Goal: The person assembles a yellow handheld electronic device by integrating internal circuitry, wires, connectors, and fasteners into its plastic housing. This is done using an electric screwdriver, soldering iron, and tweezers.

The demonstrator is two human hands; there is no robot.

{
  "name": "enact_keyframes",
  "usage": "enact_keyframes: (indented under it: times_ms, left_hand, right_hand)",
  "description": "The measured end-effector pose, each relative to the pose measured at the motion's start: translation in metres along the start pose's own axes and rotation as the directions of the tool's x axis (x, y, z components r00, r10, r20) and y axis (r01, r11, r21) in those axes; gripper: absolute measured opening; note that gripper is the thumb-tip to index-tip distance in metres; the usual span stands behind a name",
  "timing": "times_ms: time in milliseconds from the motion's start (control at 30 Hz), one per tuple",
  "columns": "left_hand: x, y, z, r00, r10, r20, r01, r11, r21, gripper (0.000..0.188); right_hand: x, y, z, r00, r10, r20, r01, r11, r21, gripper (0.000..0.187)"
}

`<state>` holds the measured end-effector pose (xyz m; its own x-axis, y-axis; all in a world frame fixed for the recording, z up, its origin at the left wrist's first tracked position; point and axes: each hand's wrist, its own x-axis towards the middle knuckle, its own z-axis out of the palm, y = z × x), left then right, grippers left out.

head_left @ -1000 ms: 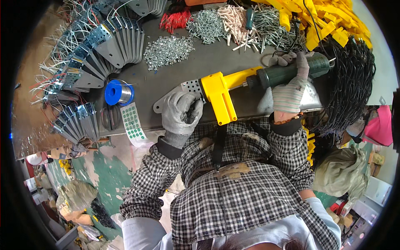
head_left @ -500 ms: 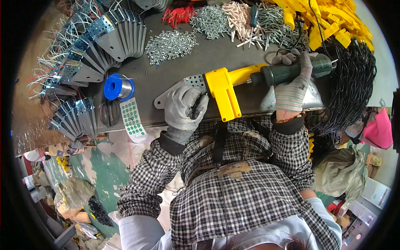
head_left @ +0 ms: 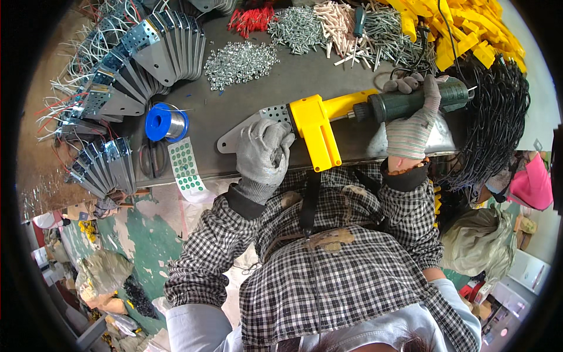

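My left hand [head_left: 263, 154], in a grey work glove, is curled closed over a grey metal plate [head_left: 233, 141] at the table's front edge. The plate's perforated end runs into a yellow plastic handle housing [head_left: 316, 132], whose second arm reaches right under the tool. My right hand [head_left: 412, 126], in a striped glove, grips a dark green electric screwdriver [head_left: 390, 105]. The screwdriver lies nearly level, its bit pointing left at the yellow housing. Whether the bit sits in a screw is too small to tell. My left fingertips are hidden from view.
Piles of nuts [head_left: 241, 64], screws [head_left: 296, 30] and yellow plastic parts [head_left: 469, 35] lie at the back. Fanned metal plates with wires [head_left: 161, 53] stand left, near a blue solder spool [head_left: 166, 122], scissors [head_left: 153, 159] and a green-dotted sticker sheet [head_left: 186, 167]. Black cables [head_left: 492, 123] hang at right.
My left hand has shifted slightly right along the plate, its fingers turned a little. The yellow housing has moved right by a hair; the screwdriver is almost unmoved.
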<state>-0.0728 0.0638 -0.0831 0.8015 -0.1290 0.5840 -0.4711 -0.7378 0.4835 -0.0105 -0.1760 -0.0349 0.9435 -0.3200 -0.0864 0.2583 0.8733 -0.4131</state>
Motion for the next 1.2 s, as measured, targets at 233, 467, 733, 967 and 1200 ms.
enact_keyframes:
  times_ms: [233, 467, 733, 967, 1200]
  left_hand:
    - [0.005, 0.002, -0.007, 0.99, 0.025, 0.14, -0.029, 0.999, 0.024, 0.033]
    - [0.002, 0.005, -0.003, 0.985, -0.013, 0.173, -0.007, 0.993, 0.115, 0.034]
    - [0.002, 0.007, 0.0, 0.981, -0.009, 0.192, -0.002, 0.998, 0.058, 0.038]
    - [0.005, 0.007, 0.002, 0.99, 0.009, 0.143, -0.023, 0.995, 0.093, 0.04]
    - [-0.01, -0.003, 0.001, 0.985, 0.001, 0.175, -0.021, 0.994, 0.109, 0.047]
  right_hand:
    - [-0.005, 0.003, 0.007, 0.999, 0.038, 0.001, -0.038, 0.999, 0.033, 0.017]
    - [-0.01, 0.002, 0.006, 1.0, -0.012, 0.028, 0.014, 0.998, -0.062, 0.019]
    - [-0.004, 0.002, -0.002, 0.998, -0.051, 0.033, 0.054, 0.995, -0.081, 0.018]
    - [-0.01, 0.008, 0.013, 0.982, -0.186, 0.006, 0.182, 0.953, -0.243, 0.021]
    - [-0.007, -0.008, 0.0, 0.982, 0.095, 0.162, -0.089, 0.995, -0.044, 0.039]
